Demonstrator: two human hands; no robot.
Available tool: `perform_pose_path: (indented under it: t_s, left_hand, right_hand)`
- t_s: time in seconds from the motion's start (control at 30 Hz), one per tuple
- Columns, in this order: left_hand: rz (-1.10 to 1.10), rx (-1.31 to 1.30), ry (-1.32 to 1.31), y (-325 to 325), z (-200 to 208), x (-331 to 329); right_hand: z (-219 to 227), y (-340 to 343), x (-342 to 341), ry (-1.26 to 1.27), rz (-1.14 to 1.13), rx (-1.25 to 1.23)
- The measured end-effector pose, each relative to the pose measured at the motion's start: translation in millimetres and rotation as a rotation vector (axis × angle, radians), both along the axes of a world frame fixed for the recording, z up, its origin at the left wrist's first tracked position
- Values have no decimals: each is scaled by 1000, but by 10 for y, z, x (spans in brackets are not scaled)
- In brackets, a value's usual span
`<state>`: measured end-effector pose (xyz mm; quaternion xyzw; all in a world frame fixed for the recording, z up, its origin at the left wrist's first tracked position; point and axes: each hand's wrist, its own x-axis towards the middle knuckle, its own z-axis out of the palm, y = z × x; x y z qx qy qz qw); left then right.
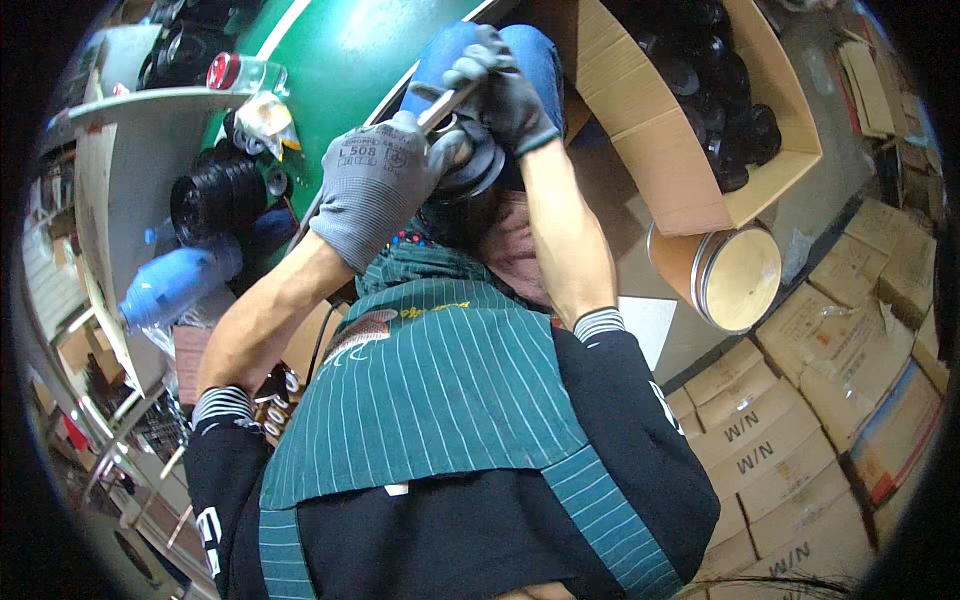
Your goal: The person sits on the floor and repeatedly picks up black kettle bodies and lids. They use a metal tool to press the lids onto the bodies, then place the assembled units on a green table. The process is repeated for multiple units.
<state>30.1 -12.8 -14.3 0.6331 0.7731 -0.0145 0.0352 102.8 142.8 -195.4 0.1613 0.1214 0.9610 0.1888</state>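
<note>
My left hand [375, 180], in a grey knitted work glove, is closed around the near end of a flat grey metal bar [447, 106]. My right hand [505, 100], gloved the same way, wraps the bar's far end. Just under the bar, a dark round part [478, 172] with a stepped rim lies at my lap, close to both hands. My fingers hide some of that part and of the bar. My knees in blue jeans [535, 50] show beyond the hands.
At right stands an open cardboard box [690, 180] of black round parts [715, 110], beside a drum [740, 280]. Stacked cartons [770, 430] fill the lower right. On the left are a clear jar [245, 73], black cylindrical parts [215, 200] and a blue plastic bottle [175, 280].
</note>
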Motion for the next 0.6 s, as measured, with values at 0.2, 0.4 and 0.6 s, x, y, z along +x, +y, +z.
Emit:
perform_pose_path:
  t_s: [0.2,0.4,0.6]
  left_hand:
    - [-168,142,-310,-87,-150,-326]
    - [-505,0,-725,298,-374,-937]
    - [-542,-50,-1032,853,-793,-832]
  right_hand:
    - [150,-334,573,-308,-159,-1]
    - [754,-924,866,-386,-655,481]
    - [900,-1458,992,-982,-1165,947]
